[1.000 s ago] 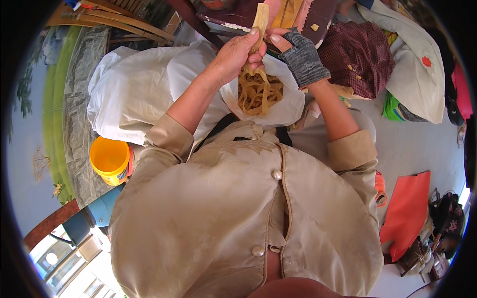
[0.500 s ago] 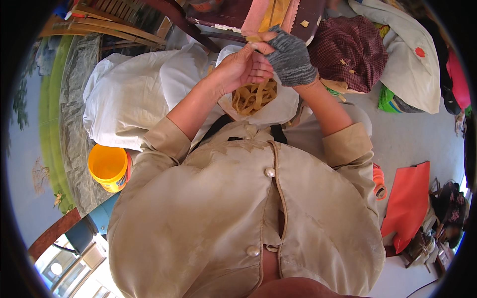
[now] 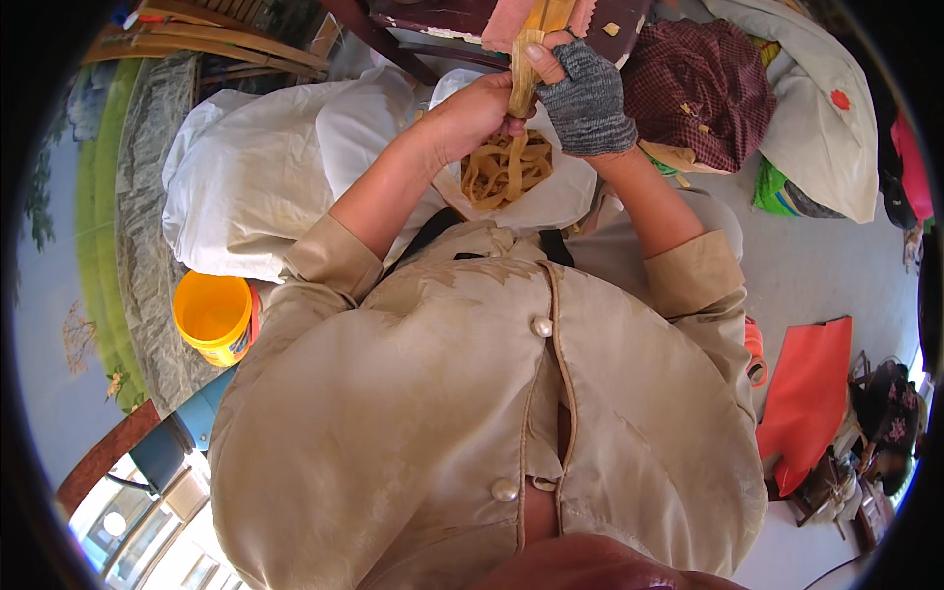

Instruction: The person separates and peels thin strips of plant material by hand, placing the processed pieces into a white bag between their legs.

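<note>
Item: pale strip [image 3: 524, 74], upright, above the white bag [image 3: 565, 192] of coiled strips [image 3: 506, 169]. Left hand [image 3: 472, 118] closed on its lower part; gloved right hand [image 3: 582, 98] closed higher. Risk: strip may tear if pulled unevenly, or slip beside the bag.

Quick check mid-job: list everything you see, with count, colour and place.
Pale strip: one, tan, upright, gripped by both hands.
Cut strips: a pile, tan, in the white bag below the hands.
White bag: one, on the lap.
White cloth: one, left.
Bucket: one, orange, lower left.
Checked cloth: one, maroon, upper right.
Orange bag: one, right floor.
Left hand: bare.
Right hand: grey fingerless glove.
</note>
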`<state>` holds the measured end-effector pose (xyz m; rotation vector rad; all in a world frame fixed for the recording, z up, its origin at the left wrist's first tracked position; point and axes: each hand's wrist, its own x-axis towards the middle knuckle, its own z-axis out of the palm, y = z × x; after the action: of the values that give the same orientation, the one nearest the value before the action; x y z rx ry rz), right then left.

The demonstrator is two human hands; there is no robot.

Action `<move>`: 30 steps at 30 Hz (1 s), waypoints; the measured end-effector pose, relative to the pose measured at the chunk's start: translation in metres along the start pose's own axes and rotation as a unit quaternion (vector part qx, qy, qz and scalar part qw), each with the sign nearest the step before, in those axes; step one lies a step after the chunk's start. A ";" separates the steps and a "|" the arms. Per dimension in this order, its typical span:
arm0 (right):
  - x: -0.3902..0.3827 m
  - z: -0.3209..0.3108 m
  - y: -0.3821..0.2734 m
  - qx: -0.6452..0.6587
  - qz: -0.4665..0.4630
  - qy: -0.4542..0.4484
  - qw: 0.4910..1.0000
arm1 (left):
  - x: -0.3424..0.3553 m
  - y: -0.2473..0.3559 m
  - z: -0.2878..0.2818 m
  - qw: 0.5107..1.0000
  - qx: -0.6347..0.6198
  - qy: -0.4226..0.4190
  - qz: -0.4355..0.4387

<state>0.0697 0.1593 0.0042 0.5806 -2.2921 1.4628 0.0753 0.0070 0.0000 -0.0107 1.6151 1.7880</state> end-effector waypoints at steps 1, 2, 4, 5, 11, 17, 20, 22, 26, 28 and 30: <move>0.000 0.000 0.000 -0.014 -0.002 -0.004 1.000 | -0.011 0.015 0.012 0.986 0.158 0.048 0.024; 0.000 0.001 0.004 0.024 0.019 -0.006 0.999 | -0.009 0.015 0.011 0.942 0.275 0.121 0.151; 0.006 0.002 0.008 0.103 0.059 -0.011 0.993 | -0.007 0.017 0.008 0.750 0.474 0.255 0.384; 0.007 -0.003 0.002 0.257 0.194 -0.035 0.946 | -0.015 0.025 0.014 0.788 0.406 0.269 0.378; 0.010 -0.011 -0.017 0.371 0.289 -0.109 0.876 | -0.012 0.027 0.012 0.723 0.412 0.263 0.488; 0.005 -0.016 -0.014 -0.183 -0.191 -0.048 0.963 | -0.009 0.024 0.008 0.802 0.333 0.244 0.432; 0.009 -0.023 -0.008 -0.186 -0.164 -0.069 0.966 | -0.005 0.020 0.008 0.960 -0.068 0.069 0.262; 0.015 -0.023 0.000 -0.092 -0.191 -0.018 0.977 | -0.004 0.019 0.003 0.956 0.010 0.080 0.282; 0.014 -0.027 -0.008 0.025 -0.033 -0.125 0.991 | 0.001 0.026 -0.006 0.847 0.250 0.185 0.430; 0.013 -0.024 -0.014 0.077 0.056 -0.152 0.984 | 0.007 0.025 -0.001 0.877 0.075 0.178 0.440; 0.014 -0.021 -0.012 0.113 0.105 -0.154 0.976 | 0.002 0.023 0.000 0.898 0.059 0.169 0.401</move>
<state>0.0657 0.1721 0.0292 0.6876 -2.5006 1.8661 0.0620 0.0088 0.0192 0.4955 2.1765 2.3826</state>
